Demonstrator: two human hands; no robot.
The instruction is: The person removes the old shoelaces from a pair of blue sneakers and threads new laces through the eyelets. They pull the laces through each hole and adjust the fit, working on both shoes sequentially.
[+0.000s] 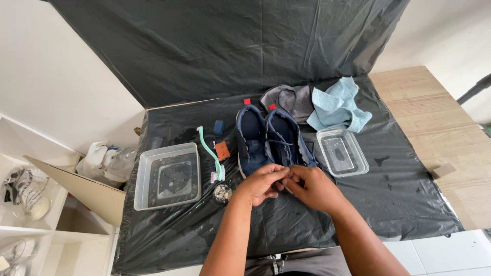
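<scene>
Two navy shoes [269, 138] lie side by side at the middle of the table [409, 204], toes toward the person and heels with red tabs pointing away, so each long axis runs straight out from the body. Both hands meet at the near toe ends: the left hand [261, 184] curls over the toe of the left shoe, the right hand [313, 188] closes in beside it, fingertips pinched together on something small, likely a lace end, though I cannot tell for certain. Neither hand is clearly nearer; both touch the toes. Just left of the shoes lie a green brush [210, 153] and a small orange block [222, 150], then a clear tub [166, 175]. A smaller tub [341, 152] sits just right. Beyond the heels lie a grey cloth [289, 99] and a blue cloth [337, 106].
</scene>
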